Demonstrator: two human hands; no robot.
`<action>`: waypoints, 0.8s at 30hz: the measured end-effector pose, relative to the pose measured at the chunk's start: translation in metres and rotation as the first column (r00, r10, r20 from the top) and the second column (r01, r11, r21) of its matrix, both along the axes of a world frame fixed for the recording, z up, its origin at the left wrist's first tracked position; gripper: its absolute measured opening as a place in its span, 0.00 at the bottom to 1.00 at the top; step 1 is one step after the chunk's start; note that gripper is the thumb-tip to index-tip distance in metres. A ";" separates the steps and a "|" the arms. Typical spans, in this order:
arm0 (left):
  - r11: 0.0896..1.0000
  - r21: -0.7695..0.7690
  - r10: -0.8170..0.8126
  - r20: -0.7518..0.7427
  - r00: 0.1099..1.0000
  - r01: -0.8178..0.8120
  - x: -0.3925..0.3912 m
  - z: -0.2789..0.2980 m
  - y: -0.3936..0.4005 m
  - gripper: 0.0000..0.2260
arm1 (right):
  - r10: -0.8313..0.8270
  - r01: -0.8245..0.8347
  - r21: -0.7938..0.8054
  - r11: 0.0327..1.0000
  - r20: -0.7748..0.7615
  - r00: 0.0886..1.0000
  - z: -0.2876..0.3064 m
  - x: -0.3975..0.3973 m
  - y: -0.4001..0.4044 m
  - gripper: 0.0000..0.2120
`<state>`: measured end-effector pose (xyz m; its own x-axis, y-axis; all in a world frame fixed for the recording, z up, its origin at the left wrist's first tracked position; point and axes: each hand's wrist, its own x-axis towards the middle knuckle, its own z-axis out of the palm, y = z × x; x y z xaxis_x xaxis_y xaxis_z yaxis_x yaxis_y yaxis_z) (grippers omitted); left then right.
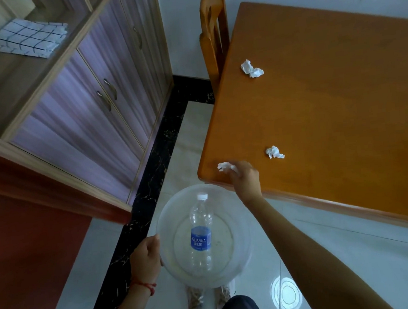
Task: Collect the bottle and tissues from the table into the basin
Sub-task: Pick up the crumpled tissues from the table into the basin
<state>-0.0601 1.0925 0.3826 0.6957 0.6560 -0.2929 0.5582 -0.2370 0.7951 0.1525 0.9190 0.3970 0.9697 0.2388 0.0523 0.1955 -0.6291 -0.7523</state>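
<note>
From the head view, the left hand [146, 255] curls around the rim of the clear basin [242, 252], holding it just below the table [343, 116] corner, apparently so things drop straight in. The bottle [200, 234] already lies inside. The right hand [246, 179] pinches the nearest tissue [224, 166] at the table's edge; two more tissues [252, 68] [274, 152] wait farther in.

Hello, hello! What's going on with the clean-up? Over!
Left hand holding basin rim. Right hand pinching tissue at table corner. Bottle in basin. Two tissues left, nothing blocking.
</note>
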 end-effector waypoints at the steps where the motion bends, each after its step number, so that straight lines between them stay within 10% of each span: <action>1: 1.000 -0.009 0.008 -0.003 1.000 -0.008 0.000 0.001 0.000 0.19 | -0.003 0.004 0.036 0.999 -0.015 1.000 0.006 -0.009 0.002 0.09; 12: 0.993 -0.096 0.067 -0.002 0.998 -0.067 -0.004 0.000 -0.003 0.18 | 0.186 -0.164 0.090 0.982 -0.372 0.910 0.002 -0.108 0.001 0.20; 24: 1.000 0.001 0.022 -0.024 0.999 -0.022 -0.004 0.003 -0.009 0.23 | -0.224 0.230 0.102 0.968 -0.064 0.972 0.019 -0.019 -0.057 0.21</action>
